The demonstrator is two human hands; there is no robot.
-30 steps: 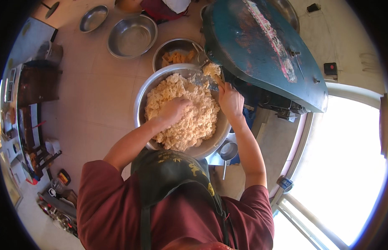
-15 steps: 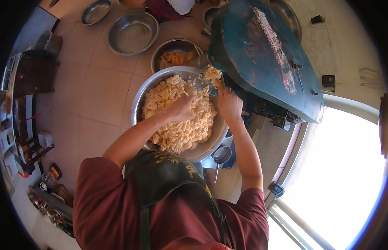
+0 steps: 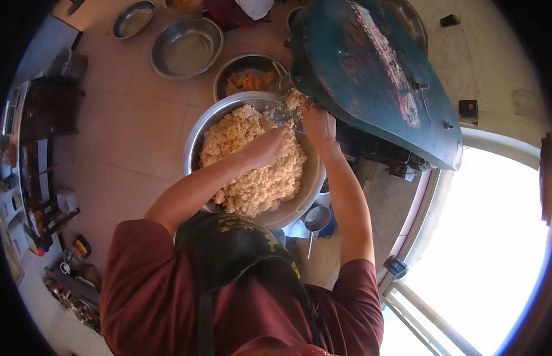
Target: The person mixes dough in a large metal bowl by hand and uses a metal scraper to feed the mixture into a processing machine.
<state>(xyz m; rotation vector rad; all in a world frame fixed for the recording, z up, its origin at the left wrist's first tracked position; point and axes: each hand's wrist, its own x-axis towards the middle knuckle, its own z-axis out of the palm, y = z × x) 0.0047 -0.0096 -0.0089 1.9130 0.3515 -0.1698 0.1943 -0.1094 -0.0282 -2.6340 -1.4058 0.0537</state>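
Note:
A wide metal bowl point(image 3: 190, 139) in front of me holds a heap of pale, crumbly mash point(image 3: 252, 160). Just over the heap's right side is my left hand point(image 3: 269, 146), its fingers stretched toward the upper right and partly hidden by the hand itself. My right hand point(image 3: 319, 123) is at the bowl's far right rim, fingers bent against a clump of the same mash point(image 3: 296, 102) beside the green machine point(image 3: 353, 65). The fingertips there are partly hidden. Some mash also clings to the bowl's inner wall below that clump.
Beyond the bowl stands a metal basin point(image 3: 221, 76) with orange pieces in it. Two more metal basins point(image 3: 187, 47) point(image 3: 134, 19) sit on the tiled floor. A small saucepan point(image 3: 317, 218) rests right of the bowl. Dark wooden furniture point(image 3: 50, 110) is at far left.
My left hand has moved up and right, closer to my right hand. The right hand has shifted slightly up and left, its fingers now bent in at the clump.

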